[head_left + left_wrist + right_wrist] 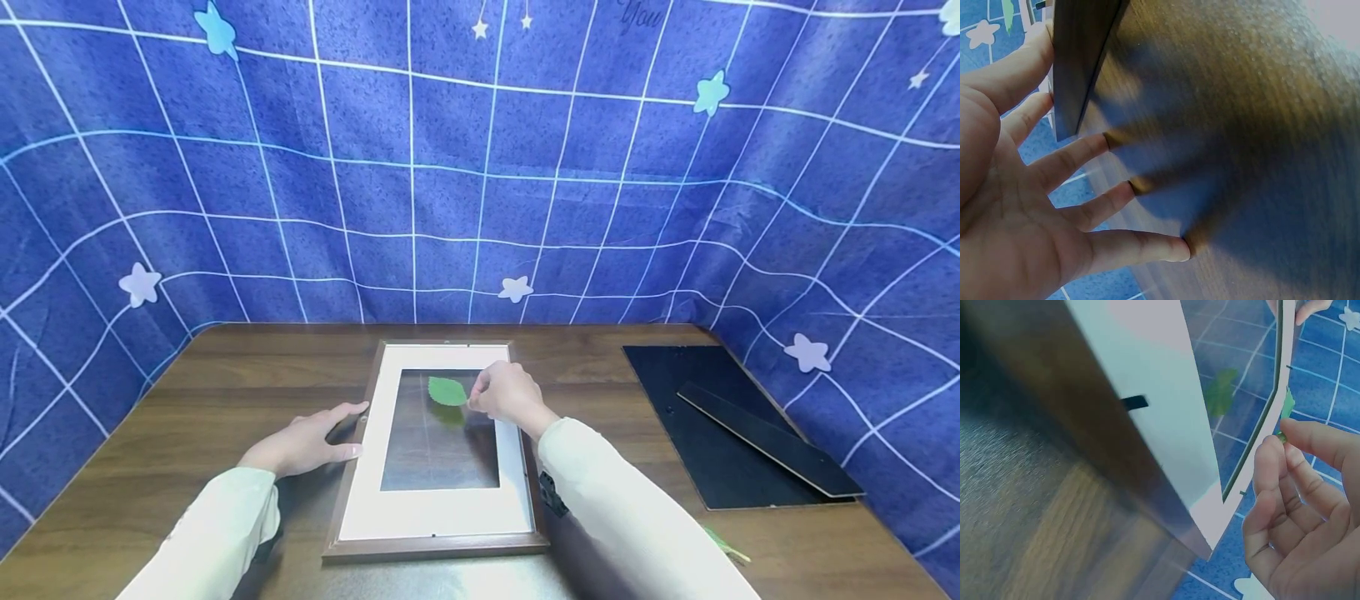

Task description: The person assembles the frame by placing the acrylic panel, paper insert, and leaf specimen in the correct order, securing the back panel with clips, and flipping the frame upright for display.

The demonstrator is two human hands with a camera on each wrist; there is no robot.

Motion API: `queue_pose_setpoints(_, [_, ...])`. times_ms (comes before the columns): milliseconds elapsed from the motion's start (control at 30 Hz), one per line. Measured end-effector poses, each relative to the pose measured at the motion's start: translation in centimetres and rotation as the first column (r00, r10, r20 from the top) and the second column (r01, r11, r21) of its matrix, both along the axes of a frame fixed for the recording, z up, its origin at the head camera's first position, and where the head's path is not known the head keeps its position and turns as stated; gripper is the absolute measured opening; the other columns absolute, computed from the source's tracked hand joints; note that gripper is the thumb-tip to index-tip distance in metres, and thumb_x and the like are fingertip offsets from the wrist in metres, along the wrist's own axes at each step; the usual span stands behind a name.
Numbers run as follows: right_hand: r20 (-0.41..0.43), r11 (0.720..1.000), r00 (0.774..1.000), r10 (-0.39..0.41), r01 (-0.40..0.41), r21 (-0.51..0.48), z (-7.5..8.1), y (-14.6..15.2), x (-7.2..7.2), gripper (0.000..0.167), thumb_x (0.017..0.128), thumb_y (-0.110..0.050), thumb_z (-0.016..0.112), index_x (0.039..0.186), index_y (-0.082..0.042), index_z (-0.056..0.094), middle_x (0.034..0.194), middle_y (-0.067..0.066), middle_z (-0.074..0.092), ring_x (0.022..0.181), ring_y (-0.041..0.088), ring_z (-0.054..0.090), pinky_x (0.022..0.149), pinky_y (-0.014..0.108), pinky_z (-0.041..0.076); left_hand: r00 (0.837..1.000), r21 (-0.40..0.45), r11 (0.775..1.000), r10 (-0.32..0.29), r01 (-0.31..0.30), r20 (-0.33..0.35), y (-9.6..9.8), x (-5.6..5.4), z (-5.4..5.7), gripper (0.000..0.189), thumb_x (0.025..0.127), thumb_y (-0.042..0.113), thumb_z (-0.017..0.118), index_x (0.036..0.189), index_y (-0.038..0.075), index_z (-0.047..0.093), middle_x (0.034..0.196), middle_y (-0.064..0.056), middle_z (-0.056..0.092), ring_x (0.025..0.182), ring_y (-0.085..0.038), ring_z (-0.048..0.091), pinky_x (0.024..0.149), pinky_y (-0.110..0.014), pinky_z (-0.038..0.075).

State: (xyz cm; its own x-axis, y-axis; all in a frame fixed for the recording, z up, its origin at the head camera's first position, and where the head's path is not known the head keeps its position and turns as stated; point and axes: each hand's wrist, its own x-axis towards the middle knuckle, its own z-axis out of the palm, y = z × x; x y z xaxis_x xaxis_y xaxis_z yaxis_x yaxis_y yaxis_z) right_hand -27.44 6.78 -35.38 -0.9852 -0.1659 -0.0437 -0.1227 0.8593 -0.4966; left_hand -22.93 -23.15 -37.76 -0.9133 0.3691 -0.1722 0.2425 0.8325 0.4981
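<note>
- On the curtain we read "You".
- Frame: midway between the table's side edges.
- Left hand: fingers spread wide, touching the frame's left edge.
- Right hand: pinching the leaf.
- Leaf: above the frame, nearer its back edge.

The right hand pinches a green leaf by its stem end near a brown frame, whose white mat borders a pane reflecting the leaf, with wood-grained tabletop at lower left, blue gridded cloth behind, and the left hand partly visible above.
</note>
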Motion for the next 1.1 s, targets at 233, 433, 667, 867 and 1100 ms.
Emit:
queue_pose_setpoints(233, [0.015, 0.999, 1.0, -0.015, 0.015, 0.031, 0.0, -1.4, -0.7, 0.016, 0.086, -0.024, 0.08, 0.071, -0.021, 0.074, 0.057, -0.006, 0.067, 0.066, 0.014, 0.062, 0.077, 0.043, 0.052, 1.0, 0.01, 1.0, -0.009, 0.009, -0.027, -0.1, 0.0, -0.3, 0.071, 0.097, 0.037, 0.069, 0.152, 0.002, 0.04, 0.15, -0.032, 0.043, 0.135, -0.059, 0.038, 0.105, -0.077, 0.026])
queue_pose_setpoints(433, [0.005, 0.997, 1.0, -0.014, 0.013, 0.074, 0.0, -2.5, -0.9, 0.016, 0.086, -0.025, 0.081, 0.072, -0.019, 0.075, 0.063, -0.008, 0.065, 0.078, 0.016, 0.061, 0.075, 0.043, 0.053, 1.0, 0.011, 1.0, -0.004, 0.004, -0.019, 0.1, 0.1, -0.1, 0.071, 0.097, 0.036, 0.069, 0.152, 0.002, 0.04, 0.151, -0.032, 0.043, 0.135, -0.059, 0.038, 0.105, -0.077, 0.027])
queue_pose_setpoints(667, [0.002, 0.994, 1.0, -0.028, 0.028, 0.108, -0.3, -3.1, -1.4, 0.018, 0.086, -0.025, 0.079, 0.071, -0.018, 0.075, 0.083, -0.004, 0.071, 0.082, 0.02, 0.062, 0.079, 0.047, 0.054, 1.0, 0.002, 1.0, 0.01, -0.01, -0.002, 0.1, 0.0, -0.1, 0.072, 0.097, 0.037, 0.068, 0.153, 0.003, 0.039, 0.152, -0.032, 0.041, 0.136, -0.06, 0.036, 0.105, -0.078, 0.025])
queue_pose_setpoints(867, [0.0, 0.991, 0.999, -0.052, 0.052, 0.126, -0.9, -3.2, -2.0, 0.018, 0.085, -0.026, 0.08, 0.069, -0.02, 0.074, 0.096, 0.0, 0.075, 0.092, 0.024, 0.067, 0.081, 0.048, 0.055, 1.0, 0.005, 1.0, 0.008, -0.008, 0.0, 0.1, 0.0, -0.2, 0.072, 0.098, 0.037, 0.068, 0.153, 0.002, 0.039, 0.152, -0.032, 0.041, 0.137, -0.059, 0.036, 0.107, -0.077, 0.022])
queue_pose_setpoints(1100, [0.002, 0.987, 0.999, -0.039, 0.038, 0.153, -1.0, -3.3, -2.1, 0.014, 0.085, -0.021, 0.078, 0.071, -0.022, 0.075, 0.086, -0.002, 0.073, 0.086, 0.023, 0.066, 0.076, 0.044, 0.056, 1.0, 0.008, 1.0, 0.009, -0.009, 0.002, 0.1, 0.0, -0.1, 0.071, 0.098, 0.037, 0.068, 0.153, 0.002, 0.039, 0.153, -0.032, 0.04, 0.137, -0.06, 0.034, 0.107, -0.078, 0.021])
